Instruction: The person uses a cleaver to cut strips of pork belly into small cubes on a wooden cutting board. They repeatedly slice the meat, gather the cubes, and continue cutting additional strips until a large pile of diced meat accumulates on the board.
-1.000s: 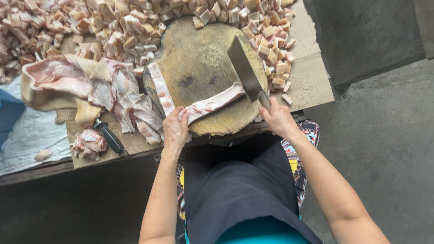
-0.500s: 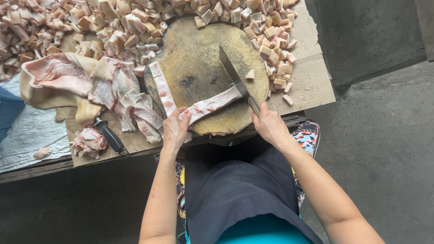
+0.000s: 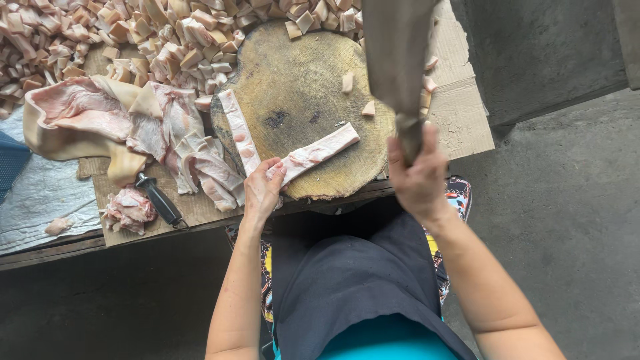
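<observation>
The surface carries a round wooden chopping block, with a big heap of cut pork cubes along its far side and uncut slabs of skin and fat to its left.

The cleaver is raised high over the block's right side, its handle wrapped tight in the right hand. The pork strip lies flat on the near part of the block. Its long axis runs diagonally, the near-left end pinned under the left hand, whose grip presses down with fingertips on the meat, the free end pointing far-right.

The chief risk, as I judge it: the blade coming down too close to the pinning fingers, or the greasy strip sliding under pressure and dragging them into the cut line. A second strip lies near the left edge; a black-handled knife rests further left.
</observation>
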